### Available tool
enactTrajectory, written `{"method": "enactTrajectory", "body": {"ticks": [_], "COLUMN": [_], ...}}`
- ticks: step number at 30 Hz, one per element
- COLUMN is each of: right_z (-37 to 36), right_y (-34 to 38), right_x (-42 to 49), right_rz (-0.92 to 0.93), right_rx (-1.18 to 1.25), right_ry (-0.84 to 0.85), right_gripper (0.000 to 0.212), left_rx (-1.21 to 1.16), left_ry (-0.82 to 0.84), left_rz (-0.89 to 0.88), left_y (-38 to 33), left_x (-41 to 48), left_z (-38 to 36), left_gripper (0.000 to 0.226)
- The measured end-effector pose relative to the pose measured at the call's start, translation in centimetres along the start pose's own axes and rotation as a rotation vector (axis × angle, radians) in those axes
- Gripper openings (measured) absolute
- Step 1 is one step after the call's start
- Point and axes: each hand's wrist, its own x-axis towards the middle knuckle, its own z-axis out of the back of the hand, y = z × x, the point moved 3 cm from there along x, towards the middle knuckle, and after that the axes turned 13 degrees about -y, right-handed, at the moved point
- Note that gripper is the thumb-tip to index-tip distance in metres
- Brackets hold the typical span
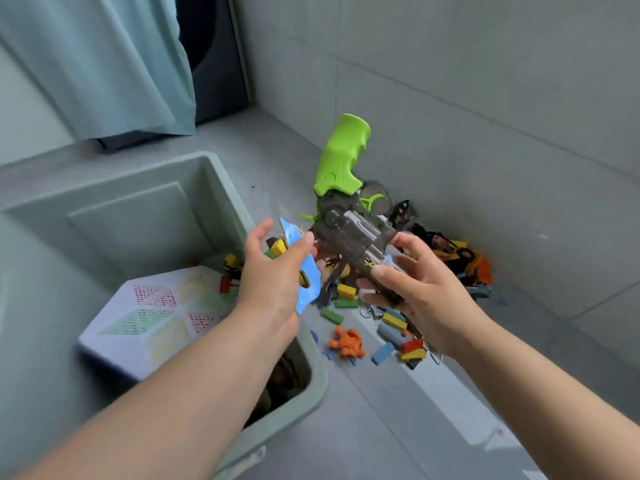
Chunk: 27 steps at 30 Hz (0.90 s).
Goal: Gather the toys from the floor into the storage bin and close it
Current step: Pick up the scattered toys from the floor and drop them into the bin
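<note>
Toy gun (360,230) sits gripped in right hand (415,292); left hand (273,275) holds blue flat piece (311,289).

Forearms extended, your left hand (273,271) pinches a blue piece (310,287) at its fingertips; your right hand (415,289) clasps a toy gun (360,230).

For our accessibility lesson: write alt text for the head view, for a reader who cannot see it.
A right hand grips a toy gun with a green handle while the left hand holds a blue piece, beside an open bin. Small toys lie scattered on the floor by the wall.
</note>
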Motion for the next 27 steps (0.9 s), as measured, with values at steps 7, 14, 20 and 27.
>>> {"method": "enactTrajectory", "body": {"ticks": [7,14,20,27], "right_z": [-14.0,-19.8,-15.2,1.2], "right_y": [-1.4,-8.1,-2.2,-0.7], "right_x": [-1.8,-1.1,-1.3,0.4], "right_rz": [-0.182,-0.366,-0.155,-0.194], "right_rx": [-0.076,-0.419,-0.737,-0.774], "right_ry": [0.248,0.263,0.263,0.175], "right_gripper": [0.041,0.050,0.037,0.018], "left_rx": [0.083,0.392,0.398,0.357], "left_ry": [-0.210,-0.122,0.200,0.405], "left_rz": [-0.086,-0.045,-0.188,-0.186], "left_y": [-3.7,-2.1,-2.6,3.1], "left_x": [3.1,5.4,2.9,-0.4], "left_z": [13.2,20.6,14.8,0.4], "left_gripper": [0.056,0.102,0.070,0.056]}}
